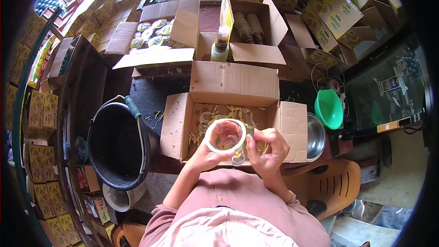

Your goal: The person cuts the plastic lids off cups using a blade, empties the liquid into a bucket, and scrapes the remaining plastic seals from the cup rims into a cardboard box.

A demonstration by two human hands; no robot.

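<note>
My left hand (208,156) is wrapped round a plastic cup (225,136) with a white rim, its open mouth facing up toward me. Reddish and greenish colours show through its inside wall. At the cup's right side, my right hand (269,150) pinches a thin dark flat blade-like piece (250,130); its exact kind is hard to make out. A bit of yellow and clear film (238,158) hangs at the cup's lower edge. Both hands are over the near side of an open cardboard box (234,82), where yellowish and pale shreds (206,121) lie scattered.
A black bucket (98,146) stands left of the box. On the right are a green bowl (328,109) and a metal bowl (315,137). Behind, one carton holds lidded cups (153,34), another stacked cups (249,27). A cup stack (221,45) stands between them. An orange chair (329,185) is at right.
</note>
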